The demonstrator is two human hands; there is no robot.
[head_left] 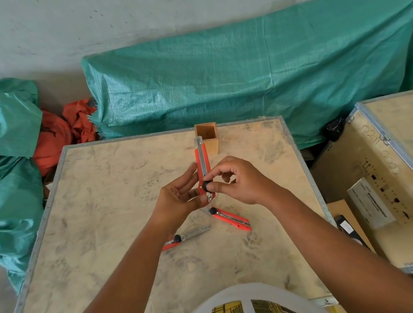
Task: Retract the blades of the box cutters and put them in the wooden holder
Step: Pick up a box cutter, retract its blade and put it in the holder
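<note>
Left hand [179, 194] gripping an upright red box cutter [204, 167], right hand [234, 181] pinching its black knob [207, 185], wooden holder [207, 138] standing behind on the worktop [102, 230]

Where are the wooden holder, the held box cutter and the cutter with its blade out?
wooden holder [211, 143]: head view, front wall.
held box cutter [203, 162]: head view, orange body.
cutter with blade out [198, 232]: head view, exposed blade.

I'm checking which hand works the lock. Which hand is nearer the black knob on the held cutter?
Right. The right hand has its fingertips pinching the black knob on the held cutter. The left hand grips the cutter's body from the other side, just beside the knob.
</note>
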